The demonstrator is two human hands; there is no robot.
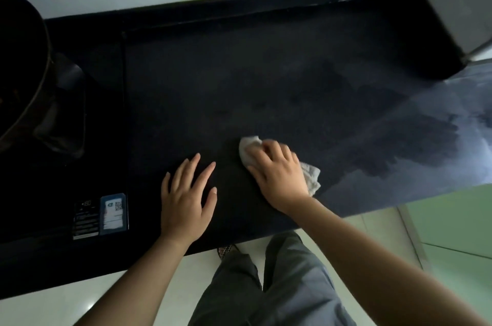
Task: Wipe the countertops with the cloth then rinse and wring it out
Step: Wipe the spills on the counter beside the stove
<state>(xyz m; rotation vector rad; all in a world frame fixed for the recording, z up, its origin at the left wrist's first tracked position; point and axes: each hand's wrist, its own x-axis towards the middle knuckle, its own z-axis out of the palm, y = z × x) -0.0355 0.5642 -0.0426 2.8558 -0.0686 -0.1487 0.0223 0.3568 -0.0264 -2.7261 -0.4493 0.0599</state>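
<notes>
A black countertop (266, 72) fills the middle of the view. My right hand (279, 174) presses a crumpled white cloth (249, 147) flat on the counter near its front edge; the cloth sticks out beyond my fingertips and behind my wrist. My left hand (186, 198) rests flat on the counter just left of it, fingers spread, holding nothing. Wet streaks (399, 144) show on the counter's right part.
A black induction cooktop (101, 139) with a label and control panel lies at the left, with a dark pot (18, 64) on it. A grey appliance (452, 0) stands at the back right. A white tiled wall runs behind.
</notes>
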